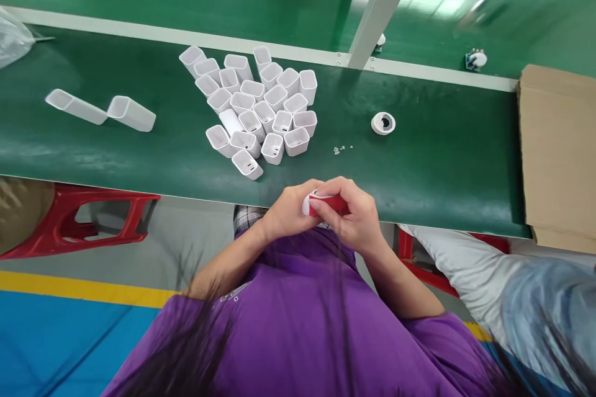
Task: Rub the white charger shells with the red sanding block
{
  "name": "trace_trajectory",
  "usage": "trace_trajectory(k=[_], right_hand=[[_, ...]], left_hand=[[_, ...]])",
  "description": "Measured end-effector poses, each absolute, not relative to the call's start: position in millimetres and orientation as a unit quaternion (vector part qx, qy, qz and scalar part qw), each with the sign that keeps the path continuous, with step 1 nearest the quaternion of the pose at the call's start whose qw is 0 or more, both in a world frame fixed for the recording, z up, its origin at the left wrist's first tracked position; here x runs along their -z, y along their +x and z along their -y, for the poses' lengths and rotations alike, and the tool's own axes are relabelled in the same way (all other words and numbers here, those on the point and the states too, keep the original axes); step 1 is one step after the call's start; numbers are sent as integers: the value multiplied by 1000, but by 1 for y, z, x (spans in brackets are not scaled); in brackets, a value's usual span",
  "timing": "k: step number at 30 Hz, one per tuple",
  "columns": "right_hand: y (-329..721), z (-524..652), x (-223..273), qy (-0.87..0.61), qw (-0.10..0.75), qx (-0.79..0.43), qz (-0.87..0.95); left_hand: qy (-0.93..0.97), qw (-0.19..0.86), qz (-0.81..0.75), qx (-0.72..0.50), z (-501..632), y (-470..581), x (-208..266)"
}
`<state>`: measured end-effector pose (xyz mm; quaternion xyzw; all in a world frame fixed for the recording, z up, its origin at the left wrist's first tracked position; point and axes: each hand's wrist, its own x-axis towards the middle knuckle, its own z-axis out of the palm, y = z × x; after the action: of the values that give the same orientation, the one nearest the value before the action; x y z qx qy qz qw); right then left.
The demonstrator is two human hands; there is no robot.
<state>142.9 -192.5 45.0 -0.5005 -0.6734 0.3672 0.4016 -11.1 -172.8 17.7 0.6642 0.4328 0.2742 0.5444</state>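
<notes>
My left hand [291,211] and my right hand [356,214] meet just in front of the green belt's [442,161] near edge, above my purple shirt. Together they grip a small white piece [306,205] joined to a red part [331,205]; the fingers hide most of it. Beyond my hands, a cluster of several white open-topped plastic housings [261,111] stands packed together on the belt. Two longer white housings [105,110] lie on their sides at the left.
A white round roll [383,123] and a few tiny bits [342,149] lie on the belt right of the cluster. A cardboard box [559,149] sits at the right end. A red stool [74,220] is lower left. Another person's sleeve [503,285] shows lower right.
</notes>
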Motion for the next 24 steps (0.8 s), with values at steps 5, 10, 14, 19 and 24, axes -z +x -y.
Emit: trace_trajectory(k=[5,10,14,19,24], right_hand=[[144,198,-42,-540,398,-416,614],[156,197,-41,-477,394,-470,629],[149,200,-40,-522,411,-413,623],[160,195,-43,-470,383,-458,650],[165,190,-45,-443,353,-478,671]], left_hand=[[678,531,-435,-264,173,-12,-19],[667,575,-393,-264,168,-17,-22],[671,544,-431,-263,170,-14,-20],[691,548,-392,-262,169,-17,-20],[705,557,-363,-246,167,-19,-20]])
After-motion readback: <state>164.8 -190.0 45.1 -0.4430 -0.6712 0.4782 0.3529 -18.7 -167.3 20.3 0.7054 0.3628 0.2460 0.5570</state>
